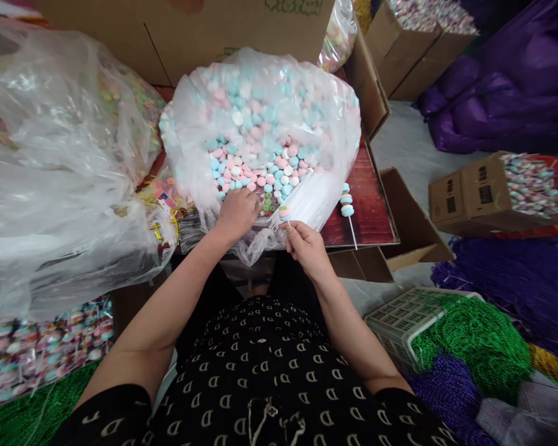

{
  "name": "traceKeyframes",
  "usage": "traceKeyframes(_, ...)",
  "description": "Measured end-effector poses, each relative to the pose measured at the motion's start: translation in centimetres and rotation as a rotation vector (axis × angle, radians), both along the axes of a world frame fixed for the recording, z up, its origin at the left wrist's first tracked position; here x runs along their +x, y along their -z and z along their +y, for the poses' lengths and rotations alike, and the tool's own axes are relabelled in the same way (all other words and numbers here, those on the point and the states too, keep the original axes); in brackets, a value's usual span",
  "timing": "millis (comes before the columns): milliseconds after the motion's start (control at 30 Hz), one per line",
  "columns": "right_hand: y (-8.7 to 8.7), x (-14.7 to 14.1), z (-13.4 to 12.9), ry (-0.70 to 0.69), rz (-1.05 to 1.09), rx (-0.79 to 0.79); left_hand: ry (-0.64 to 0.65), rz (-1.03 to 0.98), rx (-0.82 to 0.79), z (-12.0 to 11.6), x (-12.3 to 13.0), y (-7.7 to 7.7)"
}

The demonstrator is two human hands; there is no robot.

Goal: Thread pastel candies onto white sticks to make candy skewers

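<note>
My right hand [305, 246] pinches a thin stick whose top carries a few stacked candies [284, 214], pink and blue with a bit of green. At the front of the pile of pink, blue and white candies [260, 173], my left hand [239, 214] has its fingers curled down; whatever is between its fingertips is hidden. The candies fill a big clear plastic bag [186, 99] lying open towards me. Close to my right hand lies a bundle of white sticks [307, 201]. Small green candies [268, 203] sit between my hands. A skewer of stacked candies [347, 204] lies on the table's right side.
The dark red table [372, 214] ends close to my lap. More plastic bags [65, 161] crowd the left. Cardboard boxes [469, 192], a crate [390, 334] with green strands [478, 347], and purple bags [506, 87] stand on the right. Wrapped candies [46, 347] lie lower left.
</note>
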State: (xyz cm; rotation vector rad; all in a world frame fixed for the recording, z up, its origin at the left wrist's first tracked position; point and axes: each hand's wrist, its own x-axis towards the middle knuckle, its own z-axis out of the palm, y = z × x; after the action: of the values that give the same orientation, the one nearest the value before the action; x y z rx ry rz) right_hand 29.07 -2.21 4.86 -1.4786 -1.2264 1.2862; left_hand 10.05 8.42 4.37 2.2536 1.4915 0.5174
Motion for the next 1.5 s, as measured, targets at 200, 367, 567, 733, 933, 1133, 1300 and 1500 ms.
traceKeyframes(200,-0.7,-0.7,-0.2,-0.136,-0.01,-0.012,-0.26,-0.865,-0.419,-0.7,-1.1,-0.6)
traceKeyframes(367,-1.2,-1.3,-0.4,-0.174,-0.05,0.001,-0.223,-1.185,-0.636,-1.6,-1.2,-2.0)
traceKeyframes(567,-1.6,-1.3,-0.6,-0.18,-0.064,-0.017,-0.199,-1.274,-0.647,-2.0,-1.3,-2.1)
traceKeyframes(733,-1.7,-1.6,-0.7,-0.158,-0.032,-0.025,-0.19,-1.333,-0.678,-2.2,-1.1,-1.9)
traceKeyframes(933,-1.5,-1.6,-0.4,-0.153,-0.028,-0.007,-0.155,-1.339,-0.771,-3.5,0.1,-2.0)
traceKeyframes(1133,-1.0,-1.3,0.6,-0.108,-0.083,0.04,-0.068,-1.018,-0.693,-3.6,0.4,-2.5)
traceKeyframes(1300,-1.0,-1.2,1.3,-0.02,0.08,0.048,-0.16,-0.482,-0.156,0.1,-1.0,-2.8)
traceKeyframes(1500,-1.3,0.0,2.1,0.074,0.071,0.093,-0.157,0.262,-0.061,3.6,-0.2,-2.1)
